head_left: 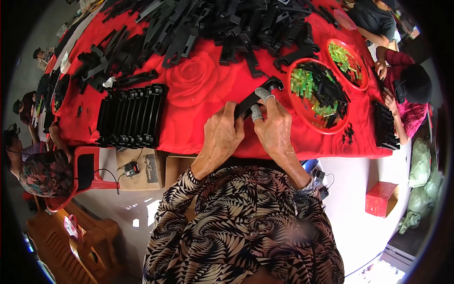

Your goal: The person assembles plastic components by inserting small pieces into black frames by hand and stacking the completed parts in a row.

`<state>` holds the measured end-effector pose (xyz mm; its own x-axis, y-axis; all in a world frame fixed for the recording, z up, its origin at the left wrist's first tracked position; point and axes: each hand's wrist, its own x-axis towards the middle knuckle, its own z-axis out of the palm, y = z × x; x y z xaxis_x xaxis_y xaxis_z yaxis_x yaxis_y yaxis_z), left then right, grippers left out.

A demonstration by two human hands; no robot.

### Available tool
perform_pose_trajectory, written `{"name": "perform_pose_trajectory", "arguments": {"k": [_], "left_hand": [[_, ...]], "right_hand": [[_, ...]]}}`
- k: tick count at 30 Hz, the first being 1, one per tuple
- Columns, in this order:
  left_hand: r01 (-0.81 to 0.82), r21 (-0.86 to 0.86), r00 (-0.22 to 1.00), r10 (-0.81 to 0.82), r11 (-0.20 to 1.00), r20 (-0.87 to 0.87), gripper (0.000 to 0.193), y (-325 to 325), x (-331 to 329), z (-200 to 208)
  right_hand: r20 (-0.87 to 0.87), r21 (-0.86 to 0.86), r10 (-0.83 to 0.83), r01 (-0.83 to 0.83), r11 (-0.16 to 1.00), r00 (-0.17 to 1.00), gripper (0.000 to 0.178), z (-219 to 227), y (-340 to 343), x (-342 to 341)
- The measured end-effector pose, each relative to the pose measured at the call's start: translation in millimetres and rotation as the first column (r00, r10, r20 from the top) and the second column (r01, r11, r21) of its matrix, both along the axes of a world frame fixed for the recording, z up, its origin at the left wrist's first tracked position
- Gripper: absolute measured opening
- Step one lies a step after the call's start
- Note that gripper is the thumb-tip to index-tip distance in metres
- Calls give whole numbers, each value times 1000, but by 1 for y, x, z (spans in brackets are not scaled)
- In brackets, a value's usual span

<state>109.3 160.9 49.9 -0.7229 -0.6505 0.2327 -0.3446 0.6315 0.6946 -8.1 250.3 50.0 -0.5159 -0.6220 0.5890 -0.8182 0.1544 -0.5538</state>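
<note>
Between my two hands, just above the table's near part, is a long black plastic piece with a hooked end at its upper right. My left hand is closed on its lower left end, thumb and fingers pressed against it. My right hand grips it nearer the hooked end; grey finger covers sit on the thumb and a finger. To the right stands a red-rimmed basket holding small green-yellow pieces and small black parts. At my left lies a neat row of similar black pieces.
A large heap of black plastic pieces covers the far side of the red rose-patterned cloth. A second basket of green pieces stands farther right. People work at both sides. Below are a red chair, a cardboard box and a red box.
</note>
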Motion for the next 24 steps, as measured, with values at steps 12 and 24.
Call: {"name": "perform_pose_trajectory", "arguments": {"k": [12, 24], "left_hand": [[26, 150, 996, -14, 988, -83, 21, -8, -3, 6], [339, 718, 940, -178, 608, -293, 21, -35, 12, -9]], "right_hand": [[218, -48, -44, 56, 997, 975, 33, -2, -2, 6], [555, -136, 174, -118, 984, 814, 37, 29, 2, 5]]}}
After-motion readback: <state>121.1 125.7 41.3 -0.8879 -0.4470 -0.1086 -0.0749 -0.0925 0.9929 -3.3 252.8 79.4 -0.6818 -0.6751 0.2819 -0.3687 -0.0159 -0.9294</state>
